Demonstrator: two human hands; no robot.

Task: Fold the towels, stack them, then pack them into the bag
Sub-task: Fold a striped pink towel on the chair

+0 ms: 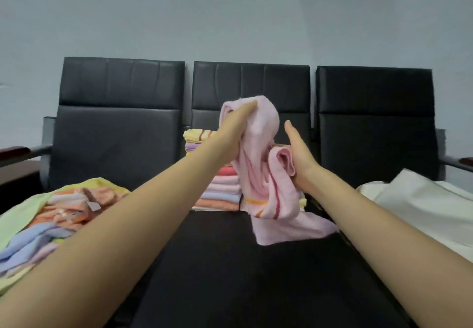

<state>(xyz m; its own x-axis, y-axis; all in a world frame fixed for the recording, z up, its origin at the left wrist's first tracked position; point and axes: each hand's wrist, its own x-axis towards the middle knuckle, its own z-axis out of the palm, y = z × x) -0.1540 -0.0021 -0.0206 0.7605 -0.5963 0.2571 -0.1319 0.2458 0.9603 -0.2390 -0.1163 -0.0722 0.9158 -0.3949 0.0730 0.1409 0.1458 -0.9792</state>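
The row of three black leather chairs [120, 133] stands against the wall, and the black flat surface [217, 263] in front of them serves as the folding place. At the right lies a white cloth item [419, 204]; it is perhaps the bag, but I cannot tell, because the frame cuts it off. At the left, the loose heap of unfolded coloured towels [51, 220] waits, partly covered by the left forearm. The tall stack of folded pastel towels [220, 189] sits at the middle back, half hidden by the arms.

The pink terry towel with red and orange stripes [271, 194] hangs in the air above the surface, its lower end touching it. The left hand [238, 128] grips its top bunch, probably to shake it straight. The right hand [299, 156] holds a lower fold, thumb raised; its other fingers are hidden behind the cloth.
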